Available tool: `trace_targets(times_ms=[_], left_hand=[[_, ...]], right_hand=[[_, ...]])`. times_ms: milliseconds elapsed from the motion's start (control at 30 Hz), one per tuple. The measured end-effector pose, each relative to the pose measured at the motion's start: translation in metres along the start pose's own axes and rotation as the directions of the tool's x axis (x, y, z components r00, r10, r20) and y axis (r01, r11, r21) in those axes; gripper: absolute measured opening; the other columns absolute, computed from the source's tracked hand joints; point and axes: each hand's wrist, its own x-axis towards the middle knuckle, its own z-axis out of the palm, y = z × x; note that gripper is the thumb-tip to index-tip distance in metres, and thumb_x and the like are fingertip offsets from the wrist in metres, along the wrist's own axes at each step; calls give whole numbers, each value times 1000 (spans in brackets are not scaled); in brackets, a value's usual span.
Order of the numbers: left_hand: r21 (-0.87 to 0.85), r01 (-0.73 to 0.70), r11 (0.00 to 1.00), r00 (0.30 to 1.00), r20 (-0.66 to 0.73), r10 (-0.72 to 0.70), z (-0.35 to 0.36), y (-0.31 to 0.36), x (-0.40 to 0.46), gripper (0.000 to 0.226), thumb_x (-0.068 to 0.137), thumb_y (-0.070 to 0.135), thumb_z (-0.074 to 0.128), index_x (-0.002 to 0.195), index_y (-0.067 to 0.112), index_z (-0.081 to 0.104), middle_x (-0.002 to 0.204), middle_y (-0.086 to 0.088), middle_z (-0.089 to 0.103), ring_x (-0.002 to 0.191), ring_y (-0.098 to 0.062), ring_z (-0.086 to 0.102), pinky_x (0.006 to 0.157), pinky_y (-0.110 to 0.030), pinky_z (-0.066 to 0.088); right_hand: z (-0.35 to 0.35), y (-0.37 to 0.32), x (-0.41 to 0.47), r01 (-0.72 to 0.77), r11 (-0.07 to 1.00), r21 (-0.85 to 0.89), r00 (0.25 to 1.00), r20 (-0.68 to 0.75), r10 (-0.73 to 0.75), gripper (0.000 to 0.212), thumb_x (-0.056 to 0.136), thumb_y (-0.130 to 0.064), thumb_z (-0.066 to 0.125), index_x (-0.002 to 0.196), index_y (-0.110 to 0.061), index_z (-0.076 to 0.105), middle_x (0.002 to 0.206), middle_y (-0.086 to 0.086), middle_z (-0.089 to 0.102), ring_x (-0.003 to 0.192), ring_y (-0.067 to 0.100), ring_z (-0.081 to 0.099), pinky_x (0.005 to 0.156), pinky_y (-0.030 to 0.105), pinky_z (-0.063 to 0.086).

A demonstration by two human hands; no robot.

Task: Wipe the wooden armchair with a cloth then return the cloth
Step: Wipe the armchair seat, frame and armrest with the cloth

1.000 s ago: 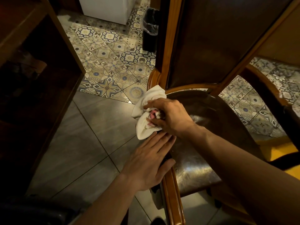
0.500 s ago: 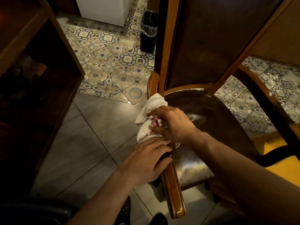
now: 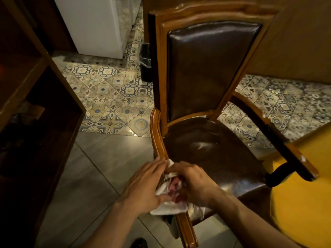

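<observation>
My right hand point(image 3: 194, 183): fingers curled tight into the bunched white cloth point(image 3: 169, 206), pressing it onto the wooden armrest.
My left hand point(image 3: 145, 185): fingers laid over the cloth's left side, thumb pinching its lower fold; both hands meet over the wad.
Cloth: crumpled, with a pink patch showing between my hands; its lower edge hangs over the rail's outer side.
Left armrest point(image 3: 157, 133): glossy curved wood running from the backrest down toward me, its front end passing under my wrists.
Wooden armchair point(image 3: 207, 68): carved frame, dark brown leather back panel, dark leather seat point(image 3: 211, 154) with a bright glare spot near the middle.
Right armrest point(image 3: 290, 145): darker, with pale chips along its edge.
Floor near me point(image 3: 86, 176): large plain grey tiles, shiny.
Floor farther off point(image 3: 111, 97): patterned blue-and-yellow tiles, continuing behind the chair on the right.
Room, left: dark wooden shelving point(image 3: 26, 86).
Room, back: a white cabinet point(image 3: 96, 25) and a small black bin point(image 3: 146, 61) with a liner just behind the chair's back.
Right edge: a yellow surface point(image 3: 304, 194).
</observation>
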Motion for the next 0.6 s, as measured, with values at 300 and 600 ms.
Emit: trace_targets(times_ms=[300, 600], left_hand=[[0, -117, 993, 992, -40, 117, -59, 72, 6, 38, 82, 33, 66, 113, 43, 46, 110, 20, 60, 108, -8, 57, 79, -22, 44], [146, -320, 936, 933, -122, 338, -156, 193, 41, 41, 88, 26, 69, 120, 43, 50, 120, 20, 60, 118, -7, 53, 101, -29, 44]], right_hand=[[-52, -22, -75, -120, 989, 86, 949, -282, 140, 43, 73, -44, 74, 111, -33, 56, 106, -13, 59, 97, 17, 63, 77, 38, 52], [-150, -46, -142, -260, 965, 41, 753, -617, 229, 34, 85, -33, 69, 113, -39, 51, 110, -17, 57, 96, 9, 61, 73, 34, 54]])
